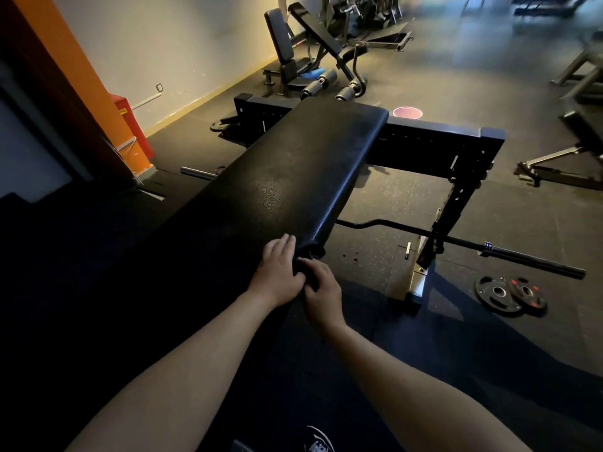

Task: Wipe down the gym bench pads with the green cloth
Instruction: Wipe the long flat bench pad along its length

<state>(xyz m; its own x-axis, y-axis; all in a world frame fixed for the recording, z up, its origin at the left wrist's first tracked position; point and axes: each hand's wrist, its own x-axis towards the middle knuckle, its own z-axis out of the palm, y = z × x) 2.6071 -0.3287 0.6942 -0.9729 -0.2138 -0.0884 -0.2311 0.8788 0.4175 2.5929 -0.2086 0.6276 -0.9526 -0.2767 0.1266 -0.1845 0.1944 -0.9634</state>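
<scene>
Bench pad (293, 177) running away from centre, frame (440, 135) across its far end, left hand (277, 272) and right hand (321, 291) side by side at its right edge, barbell (489, 246) and weight plates (509, 293) on the floor to the right, seated machine (287, 53) behind, by the wall

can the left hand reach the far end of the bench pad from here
Probably not without stepping closer: the bench pad is bare, but the left hand lies at its near end, arm outstretched.

Black bent barbell (522, 256) on dark rubber floor (489, 93) to my right, passing black steel rack frame (456, 177). Two black weight plates (499, 291) flat near its right end, touching. Round pink disc (407, 112) behind frame. Black padded seat machine (284, 50) by far wall. Red box (130, 125) beside orange pillar (81, 93), left edge.
</scene>
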